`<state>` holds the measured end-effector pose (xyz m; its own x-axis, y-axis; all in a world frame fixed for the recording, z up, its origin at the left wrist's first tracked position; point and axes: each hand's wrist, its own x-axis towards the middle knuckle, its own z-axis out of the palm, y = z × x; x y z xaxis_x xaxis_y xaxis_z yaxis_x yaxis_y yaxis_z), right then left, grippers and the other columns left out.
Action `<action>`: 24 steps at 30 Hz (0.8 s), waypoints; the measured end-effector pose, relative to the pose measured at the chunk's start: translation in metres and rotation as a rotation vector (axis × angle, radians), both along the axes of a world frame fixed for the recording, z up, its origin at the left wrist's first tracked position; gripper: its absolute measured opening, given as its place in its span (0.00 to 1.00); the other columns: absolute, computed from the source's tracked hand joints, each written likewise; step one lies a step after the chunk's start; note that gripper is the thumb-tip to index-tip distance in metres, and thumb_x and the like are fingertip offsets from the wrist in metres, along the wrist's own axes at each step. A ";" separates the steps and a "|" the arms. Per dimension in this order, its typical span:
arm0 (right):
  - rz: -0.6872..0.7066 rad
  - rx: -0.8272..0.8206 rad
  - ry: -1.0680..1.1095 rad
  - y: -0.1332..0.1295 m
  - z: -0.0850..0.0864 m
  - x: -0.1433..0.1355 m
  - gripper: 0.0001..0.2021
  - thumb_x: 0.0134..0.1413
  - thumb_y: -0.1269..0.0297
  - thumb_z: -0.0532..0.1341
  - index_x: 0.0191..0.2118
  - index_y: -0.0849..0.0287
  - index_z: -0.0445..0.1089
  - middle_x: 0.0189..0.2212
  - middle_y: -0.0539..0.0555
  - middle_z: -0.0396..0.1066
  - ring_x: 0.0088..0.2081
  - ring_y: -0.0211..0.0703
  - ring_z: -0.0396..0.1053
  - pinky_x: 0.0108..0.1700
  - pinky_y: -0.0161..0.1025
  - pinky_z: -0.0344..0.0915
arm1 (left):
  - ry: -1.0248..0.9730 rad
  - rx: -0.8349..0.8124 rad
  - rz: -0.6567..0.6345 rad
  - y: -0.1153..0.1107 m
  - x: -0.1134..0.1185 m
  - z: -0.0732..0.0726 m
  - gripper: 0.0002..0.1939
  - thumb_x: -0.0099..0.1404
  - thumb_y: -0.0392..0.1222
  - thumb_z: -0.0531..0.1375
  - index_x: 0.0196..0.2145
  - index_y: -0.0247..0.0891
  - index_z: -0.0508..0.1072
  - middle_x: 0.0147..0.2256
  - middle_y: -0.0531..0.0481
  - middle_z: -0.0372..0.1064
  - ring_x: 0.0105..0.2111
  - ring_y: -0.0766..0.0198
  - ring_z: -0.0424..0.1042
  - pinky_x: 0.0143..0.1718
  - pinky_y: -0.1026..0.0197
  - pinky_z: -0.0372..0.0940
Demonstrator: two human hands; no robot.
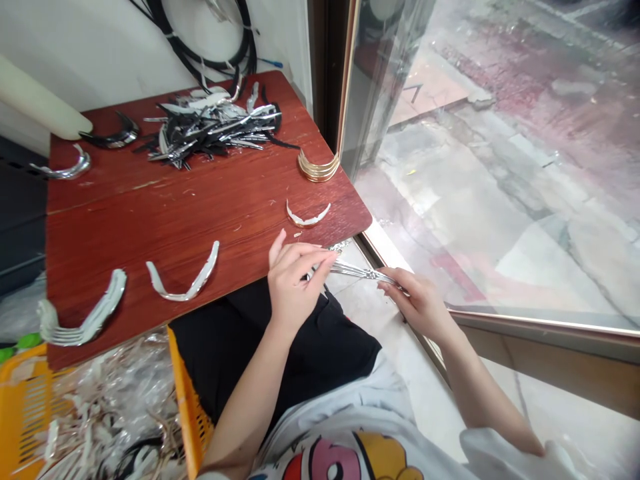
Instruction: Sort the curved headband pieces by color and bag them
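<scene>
Here, left hand [296, 275] and right hand [420, 301] pinch silvery strips [356, 269]; colourful print [345, 461] on pale shirt [350, 403], partly cropped.

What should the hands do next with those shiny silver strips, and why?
Perhaps move the silver strips over the table, since the left hand and right hand hold them past its edge, above the floor.

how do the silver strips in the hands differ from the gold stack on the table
The silver strips run nearly straight between the left hand and right hand; the gold stack curves in an arc. The silver strips are held off the table; the gold stack rests on it. Both look shiny.
</scene>
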<state>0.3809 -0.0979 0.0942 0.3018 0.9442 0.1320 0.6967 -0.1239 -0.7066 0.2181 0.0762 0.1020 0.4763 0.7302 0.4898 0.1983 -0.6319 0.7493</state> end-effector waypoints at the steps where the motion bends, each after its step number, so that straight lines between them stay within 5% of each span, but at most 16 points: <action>1: -0.002 -0.001 0.000 -0.001 0.001 0.000 0.12 0.68 0.62 0.53 0.53 0.52 0.67 0.38 0.54 0.75 0.37 0.43 0.74 0.37 0.38 0.69 | -0.025 -0.017 0.045 0.001 -0.002 -0.001 0.03 0.62 0.43 0.64 0.32 0.47 0.79 0.31 0.56 0.75 0.34 0.64 0.73 0.64 0.45 0.51; 6: -0.032 0.013 -0.001 -0.006 0.002 0.004 0.12 0.67 0.63 0.54 0.53 0.52 0.67 0.38 0.53 0.74 0.35 0.42 0.72 0.36 0.37 0.67 | -0.115 -0.047 0.201 0.004 -0.011 -0.003 0.04 0.64 0.41 0.62 0.34 0.43 0.78 0.31 0.55 0.73 0.34 0.65 0.70 0.57 0.52 0.61; 10: -0.113 0.047 0.049 -0.010 0.004 0.007 0.11 0.66 0.62 0.55 0.51 0.52 0.69 0.41 0.54 0.74 0.35 0.41 0.72 0.36 0.38 0.67 | -0.082 -0.133 0.190 -0.013 -0.009 -0.011 0.04 0.65 0.41 0.61 0.33 0.43 0.76 0.31 0.54 0.72 0.35 0.64 0.71 0.52 0.57 0.64; 14: -0.209 0.114 0.208 -0.008 0.005 0.006 0.09 0.65 0.61 0.57 0.47 0.55 0.70 0.34 0.52 0.73 0.30 0.39 0.71 0.33 0.37 0.68 | 0.156 -0.256 -0.111 -0.041 0.006 -0.031 0.04 0.64 0.42 0.62 0.38 0.44 0.75 0.33 0.53 0.75 0.35 0.62 0.73 0.46 0.57 0.65; 16: -0.223 0.135 0.313 -0.005 0.005 0.002 0.09 0.65 0.61 0.58 0.47 0.55 0.70 0.32 0.51 0.72 0.30 0.39 0.70 0.32 0.37 0.68 | 0.263 -0.293 -0.326 -0.051 0.015 -0.041 0.15 0.61 0.41 0.65 0.47 0.45 0.73 0.42 0.49 0.76 0.42 0.58 0.74 0.53 0.52 0.63; 18: -0.215 0.141 0.400 -0.001 0.004 -0.003 0.10 0.65 0.60 0.57 0.48 0.54 0.70 0.34 0.51 0.73 0.30 0.38 0.70 0.32 0.36 0.68 | 0.294 -0.305 -0.437 -0.057 0.022 -0.045 0.16 0.61 0.41 0.64 0.48 0.45 0.73 0.51 0.46 0.72 0.51 0.55 0.71 0.59 0.47 0.57; 21: -0.190 0.120 0.453 0.005 0.003 -0.011 0.10 0.65 0.60 0.58 0.49 0.53 0.70 0.37 0.51 0.73 0.30 0.37 0.70 0.32 0.35 0.69 | 0.191 -0.374 -0.342 -0.058 0.025 -0.042 0.04 0.66 0.40 0.59 0.38 0.42 0.75 0.48 0.46 0.73 0.51 0.57 0.71 0.59 0.48 0.57; 24: -0.177 0.133 0.353 0.011 0.003 -0.017 0.12 0.64 0.61 0.59 0.51 0.53 0.71 0.39 0.52 0.74 0.33 0.39 0.72 0.33 0.36 0.69 | -0.035 -0.677 -0.240 -0.055 0.022 -0.032 0.07 0.63 0.40 0.63 0.39 0.40 0.72 0.42 0.47 0.73 0.45 0.59 0.72 0.52 0.53 0.64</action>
<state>0.3635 -0.0864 0.0973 0.5070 0.8550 0.1090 0.3849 -0.1114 -0.9162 0.2403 0.0214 0.0700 0.6541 0.7562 -0.0158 0.0806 -0.0490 0.9955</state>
